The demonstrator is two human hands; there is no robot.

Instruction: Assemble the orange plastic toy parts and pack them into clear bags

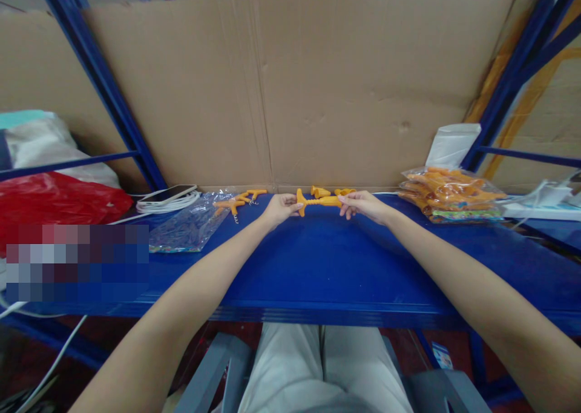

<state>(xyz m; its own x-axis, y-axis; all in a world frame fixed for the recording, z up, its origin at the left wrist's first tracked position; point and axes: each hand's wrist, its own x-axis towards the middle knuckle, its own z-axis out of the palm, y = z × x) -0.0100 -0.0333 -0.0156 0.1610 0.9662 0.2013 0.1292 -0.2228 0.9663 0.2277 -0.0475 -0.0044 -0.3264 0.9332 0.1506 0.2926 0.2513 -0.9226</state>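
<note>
Both of my hands reach out over a blue shelf (318, 267) and hold one orange plastic toy piece (318, 201) between them. My left hand (281, 208) pinches its forked left end. My right hand (361, 204) grips its right end. The piece lies level just above the shelf. Two small orange parts (320, 191) lie right behind it against the cardboard. More orange forked pieces (242, 200) lie to the left, next to an empty clear bag (188, 225).
A clear bag full of orange pieces (449, 195) sits at the right. A phone (167, 194) rests on coiled white cable at the left, beside a red plastic bag (49, 204). Cardboard (318, 86) walls the back. Blue rack posts slant up on both sides.
</note>
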